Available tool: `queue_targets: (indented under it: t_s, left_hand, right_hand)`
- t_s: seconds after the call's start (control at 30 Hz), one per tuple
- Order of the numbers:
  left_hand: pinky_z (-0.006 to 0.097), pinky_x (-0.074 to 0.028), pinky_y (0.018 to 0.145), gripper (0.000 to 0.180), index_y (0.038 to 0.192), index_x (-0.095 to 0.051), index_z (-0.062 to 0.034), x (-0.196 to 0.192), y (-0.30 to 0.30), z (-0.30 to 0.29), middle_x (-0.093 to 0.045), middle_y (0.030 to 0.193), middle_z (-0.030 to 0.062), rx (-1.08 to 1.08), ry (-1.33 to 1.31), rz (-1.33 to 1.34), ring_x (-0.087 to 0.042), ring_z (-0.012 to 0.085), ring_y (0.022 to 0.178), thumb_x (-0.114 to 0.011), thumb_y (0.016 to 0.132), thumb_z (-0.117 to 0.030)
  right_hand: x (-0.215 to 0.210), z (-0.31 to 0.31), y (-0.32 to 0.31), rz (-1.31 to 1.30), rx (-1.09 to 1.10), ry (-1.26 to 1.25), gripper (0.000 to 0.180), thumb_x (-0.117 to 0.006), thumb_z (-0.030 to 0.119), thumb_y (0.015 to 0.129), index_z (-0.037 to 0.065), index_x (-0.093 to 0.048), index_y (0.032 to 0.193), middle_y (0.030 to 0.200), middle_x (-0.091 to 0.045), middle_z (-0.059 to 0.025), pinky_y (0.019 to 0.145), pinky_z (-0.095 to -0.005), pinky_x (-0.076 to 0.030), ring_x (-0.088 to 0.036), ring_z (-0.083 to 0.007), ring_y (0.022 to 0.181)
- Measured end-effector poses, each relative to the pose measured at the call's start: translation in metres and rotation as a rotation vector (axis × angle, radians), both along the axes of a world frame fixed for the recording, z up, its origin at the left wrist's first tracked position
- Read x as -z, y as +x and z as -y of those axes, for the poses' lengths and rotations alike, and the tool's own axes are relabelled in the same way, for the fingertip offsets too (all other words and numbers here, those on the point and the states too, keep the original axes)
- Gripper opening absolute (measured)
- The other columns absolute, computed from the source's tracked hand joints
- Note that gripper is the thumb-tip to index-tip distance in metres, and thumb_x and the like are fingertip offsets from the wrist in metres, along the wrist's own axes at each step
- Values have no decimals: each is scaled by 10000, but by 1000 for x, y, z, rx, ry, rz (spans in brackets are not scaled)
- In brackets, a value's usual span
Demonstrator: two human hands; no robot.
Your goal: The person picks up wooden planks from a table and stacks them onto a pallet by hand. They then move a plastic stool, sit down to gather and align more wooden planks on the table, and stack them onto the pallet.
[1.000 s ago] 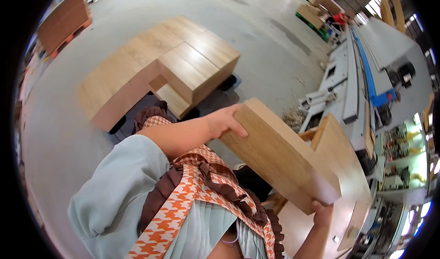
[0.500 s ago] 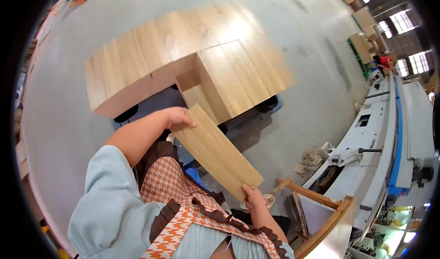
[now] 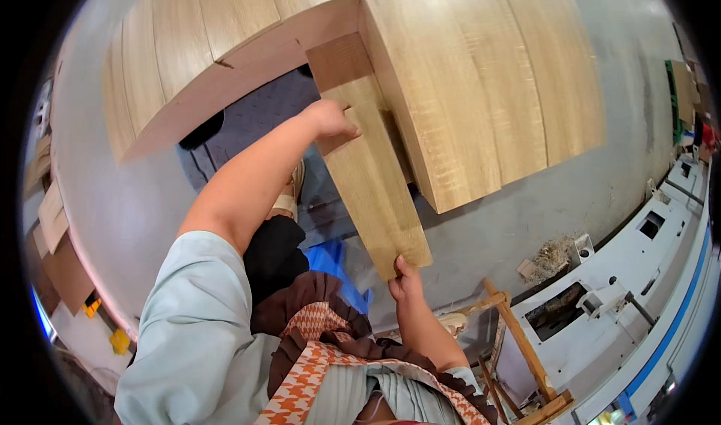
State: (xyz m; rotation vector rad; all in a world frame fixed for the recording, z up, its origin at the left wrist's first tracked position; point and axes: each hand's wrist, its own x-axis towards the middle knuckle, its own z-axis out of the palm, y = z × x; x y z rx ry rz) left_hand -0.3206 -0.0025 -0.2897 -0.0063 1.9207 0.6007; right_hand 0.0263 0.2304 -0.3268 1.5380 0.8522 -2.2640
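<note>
I hold a long light-wood board between both hands, low in front of me. My left hand grips its far end, close to the edge of a stack of similar wood boards. My right hand holds the near end from below, fingers on its corner. The board's far end lies against a lower, darker board at the side of the stack.
The stack of boards rests on a low base over a grey concrete floor. A white machine with a blue stripe runs along the right. A wooden frame and a pile of sawdust lie beside it.
I have leaned toward the stack. The board has swung from beside my body out to the stack's edge, and both hands moved forward with it.
</note>
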Motion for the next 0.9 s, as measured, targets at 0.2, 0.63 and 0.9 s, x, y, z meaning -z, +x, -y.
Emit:
queue_targets:
  t_s: [0.2, 0.63, 0.9]
  left_hand:
    - [358, -386, 917, 876, 1314, -214, 62, 44, 12, 52, -368, 1294, 216, -825, 417, -575, -463, 289, 1113, -713, 663, -245]
    - [390, -350, 954, 460, 1200, -443, -3, 66, 55, 19, -512, 1180, 122, -1499, 821, 195, -472, 252, 1097, -577, 817, -220]
    - [435, -400, 892, 557, 1232, -335, -28, 65, 46, -2, -476, 1185, 130, -1638, 901, 231, -482, 273, 1060, -611, 795, -234]
  right_hand:
    - [6, 20, -42, 23, 71, -115, 530, -642, 22, 743, 99, -429, 1222, 1186, -504, -58, 952, -409, -378, -472, -244, 1096]
    - [2, 54, -113, 46, 75, -82, 507, -608, 6, 773, 70, -404, 1232, 1189, -492, -72, 938, -376, -391, -481, -238, 1081]
    - [0, 68, -166, 20, 21, -53, 524, -614, 9, 775, 16, -379, 1242, 1209, -470, -97, 954, -374, -365, -467, -241, 1099]
